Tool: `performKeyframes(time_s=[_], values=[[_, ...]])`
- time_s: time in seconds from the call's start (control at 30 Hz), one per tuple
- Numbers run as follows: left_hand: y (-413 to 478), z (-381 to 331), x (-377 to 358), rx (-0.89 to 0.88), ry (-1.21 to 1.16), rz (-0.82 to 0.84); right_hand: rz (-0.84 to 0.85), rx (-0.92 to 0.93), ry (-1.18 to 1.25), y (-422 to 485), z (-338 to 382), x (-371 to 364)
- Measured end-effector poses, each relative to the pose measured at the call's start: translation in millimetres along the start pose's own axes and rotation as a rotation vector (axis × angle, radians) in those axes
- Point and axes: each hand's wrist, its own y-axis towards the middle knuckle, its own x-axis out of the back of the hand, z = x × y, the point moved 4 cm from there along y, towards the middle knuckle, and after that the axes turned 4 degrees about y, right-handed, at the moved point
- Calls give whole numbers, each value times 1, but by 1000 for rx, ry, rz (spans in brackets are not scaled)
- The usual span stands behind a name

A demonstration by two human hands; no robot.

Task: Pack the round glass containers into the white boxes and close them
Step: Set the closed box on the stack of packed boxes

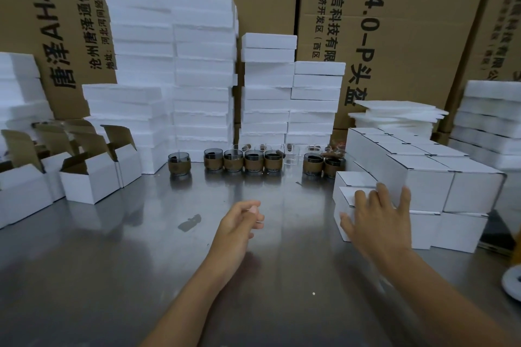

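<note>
brown printed cartons (408, 36) form the back wall, with a steel table (141, 262) in front. white foam slab stacks (203, 65) stand at the table's rear. closed white boxes (423, 177) are stacked two layers high on the right, flaps tucked, dark seam lines showing. open white boxes (90, 180) sit on the left, lids up, brown inside. round glass containers (253, 160) stand in a row at the foot of the foam: smoky grey glass, brown band around the lower half, upright and touching; one container (179, 163) stands apart to the left. clear glasses (291, 155) sit behind the row, blurry. right hand (377, 220) is flat, fingers spread straight, pressed on the near corner box (345, 197) of the closed stack, not curled around it. left hand (242, 220) is over bare table mid-frame, fingers loosely curled, holding nothing.
</note>
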Motion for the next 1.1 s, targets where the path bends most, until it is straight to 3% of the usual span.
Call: performKeyframes(time_s=[0.13, 0.23, 0.33, 0.53, 0.67, 0.97, 1.1], values=[[0, 1, 2, -11, 37, -17, -72, 14, 149, -7, 18, 13], [3, 3, 4, -27, 74, -59, -224, 158, 409, -19, 52, 28], [4, 7, 6, -38, 86, -109, -99, 234, 605, -29, 90, 28], [18, 13, 39, -25, 77, -237, -24, 120, 877, -32, 97, 4], [41, 15, 109, -15, 173, -392, 4, 138, 875, -30, 98, 2], [74, 14, 294, 66, 699, -810, 35, 211, 672, -21, 111, 9], [84, 28, 321, 231, 858, -660, 75, 179, 687, -19, 113, 7]])
